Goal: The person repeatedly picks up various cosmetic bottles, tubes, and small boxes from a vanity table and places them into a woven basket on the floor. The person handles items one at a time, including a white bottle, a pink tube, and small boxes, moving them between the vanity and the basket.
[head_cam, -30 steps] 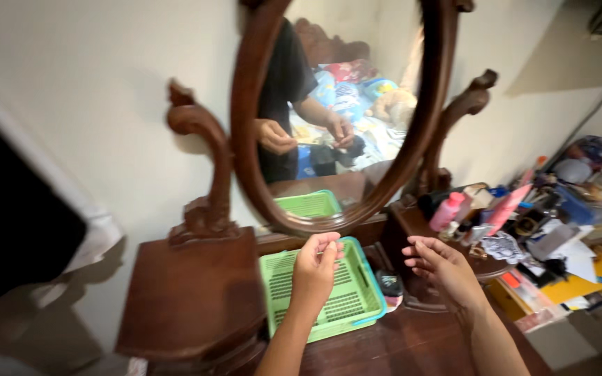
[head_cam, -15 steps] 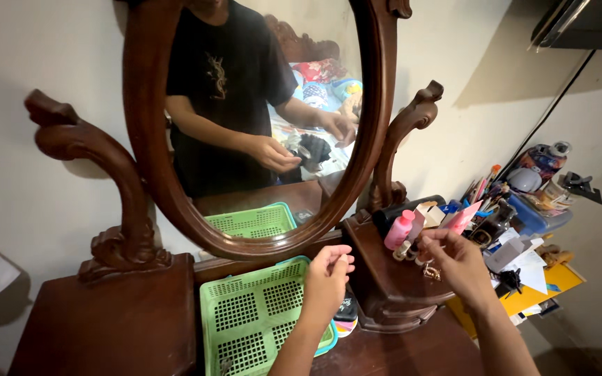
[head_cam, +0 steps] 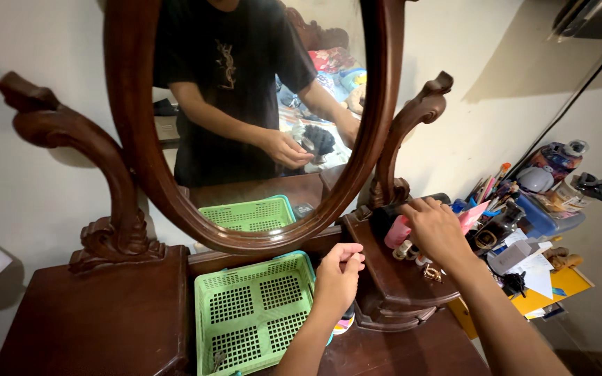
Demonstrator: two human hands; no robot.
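Here my right hand (head_cam: pixel 435 228) is up on the little side shelf (head_cam: pixel 398 278) of the dark wood dresser, at about two o'clock from the green basket (head_cam: pixel 252 313). My fingers are bent down over a pink bottle (head_cam: pixel 398 232) and a black fuzzy thing (head_cam: pixel 382 220) beside it. I touch them, but I cannot tell if I am gripping one. The pink bottle is small and round at the top, and it stands upright. Some tiny bottles (head_cam: pixel 412 252) stand just beside it, at five o'clock from it.

My left hand (head_cam: pixel 337 277) is curled into a loose fist at the right edge of the basket. I cannot tell if something is inside it. The basket is bright green with lots of square holes and a blue rim, and it lies flat under the big oval mirror (head_cam: pixel 245 104).

At three o'clock, a messy pile of pens, papers and jars (head_cam: pixel 524 216) sits past the dresser.
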